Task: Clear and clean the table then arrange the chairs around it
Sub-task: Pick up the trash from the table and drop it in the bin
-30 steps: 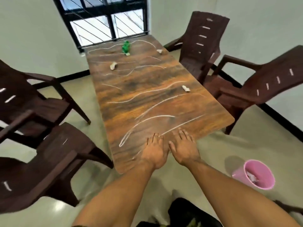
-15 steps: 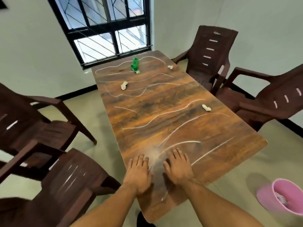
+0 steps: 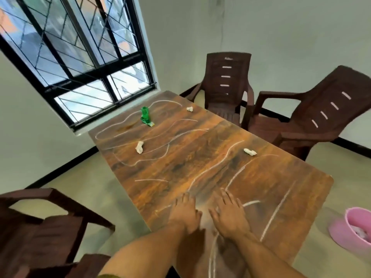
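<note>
A long wooden table (image 3: 200,157) streaked with white powder lines fills the middle of the view. My left hand (image 3: 185,214) and my right hand (image 3: 228,213) lie flat and side by side on its near end, fingers straight, holding nothing. A green plastic bottle (image 3: 145,115) stands near the far end. Crumpled paper scraps lie on the top: one in the left middle (image 3: 139,147), one on the right (image 3: 250,151), one at the far right corner (image 3: 189,109). Brown plastic chairs stand at the far right (image 3: 226,81), right (image 3: 313,121) and near left (image 3: 40,233).
A pink bin (image 3: 355,227) with white waste inside sits on the floor at the right. A barred window (image 3: 80,57) is behind the table's far end. Pale floor shows between the table and the left chair.
The view has moved forward and tilted up, so more of the wall and window show. Both hands have slid farther onto the table, smearing the powder lines under them.
</note>
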### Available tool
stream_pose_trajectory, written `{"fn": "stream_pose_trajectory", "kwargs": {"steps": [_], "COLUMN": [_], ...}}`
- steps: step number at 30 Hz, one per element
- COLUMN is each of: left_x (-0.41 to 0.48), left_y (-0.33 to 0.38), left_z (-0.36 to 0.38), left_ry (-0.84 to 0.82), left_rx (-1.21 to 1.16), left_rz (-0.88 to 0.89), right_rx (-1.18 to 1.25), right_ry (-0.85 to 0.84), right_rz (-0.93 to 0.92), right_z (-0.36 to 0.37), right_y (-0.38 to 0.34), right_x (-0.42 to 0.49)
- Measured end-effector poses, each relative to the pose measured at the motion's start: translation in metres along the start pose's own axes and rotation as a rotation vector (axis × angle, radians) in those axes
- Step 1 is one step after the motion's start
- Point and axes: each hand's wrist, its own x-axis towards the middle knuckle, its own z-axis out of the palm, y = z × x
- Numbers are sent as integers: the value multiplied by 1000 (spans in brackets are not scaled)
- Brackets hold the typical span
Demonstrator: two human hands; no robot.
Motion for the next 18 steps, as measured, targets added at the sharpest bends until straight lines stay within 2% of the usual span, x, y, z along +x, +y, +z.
{"fn": "stream_pose_trajectory", "kwargs": {"steps": [4, 9, 18], "left_x": [58, 134, 289], "left_y": [-34, -116, -310], "left_z": [-31, -74, -143], "left_ry": [-24, 16, 11], "left_rx": [23, 44, 13], "left_rz": [48, 14, -49], "right_rx": [48, 21, 31], "right_ry": [56, 47, -20], "right_rz": [89, 119, 101], "right_z": [-3, -1, 34], "right_y": [-4, -42, -190], "right_x": [36, 118, 309]}}
